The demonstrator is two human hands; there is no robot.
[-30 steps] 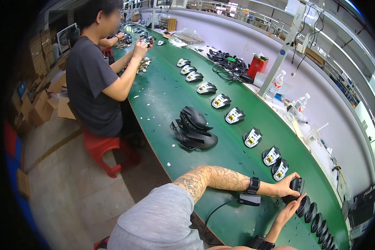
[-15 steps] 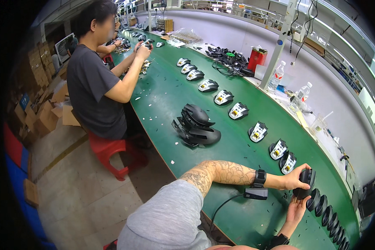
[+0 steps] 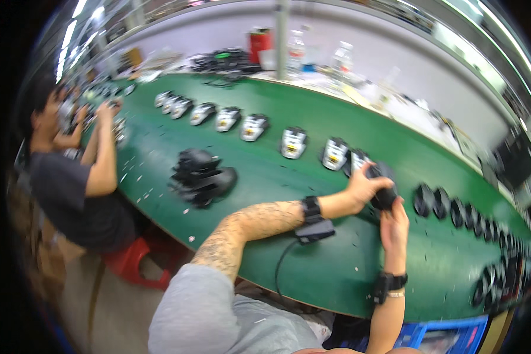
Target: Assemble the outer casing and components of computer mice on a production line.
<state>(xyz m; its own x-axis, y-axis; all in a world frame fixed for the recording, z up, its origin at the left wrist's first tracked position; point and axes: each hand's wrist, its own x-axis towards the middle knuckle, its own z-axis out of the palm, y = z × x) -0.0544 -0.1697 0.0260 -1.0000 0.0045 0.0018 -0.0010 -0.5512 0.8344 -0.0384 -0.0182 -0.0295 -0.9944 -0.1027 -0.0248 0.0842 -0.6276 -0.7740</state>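
Observation:
My left hand (image 3: 361, 190) and my right hand (image 3: 395, 226) are closed together on a black computer mouse (image 3: 384, 197), raised just above the green bench. The left fingers grip its upper side, and the right fingers press on it from below. Just behind my left hand stands a silver and black mouse (image 3: 359, 158), partly covered by it. A line of similar half-built mice (image 3: 293, 143) with yellow spots runs off to the far left. Nearer, on the left, lies a pile of black mouse shells (image 3: 202, 177).
To the right a row of dark mouse parts (image 3: 441, 202) curves toward the bench's (image 3: 312, 277) right end. Bottles (image 3: 341, 61) and a red can (image 3: 259, 44) stand along the back ledge. A co-worker (image 3: 65, 183) sits on a red stool at the left. A blue crate (image 3: 445, 335) is below the front edge.
My view has swung to the right, so the bench now lies further left and its right end shows. Both hands still hold the black mouse. The picture is blurrier.

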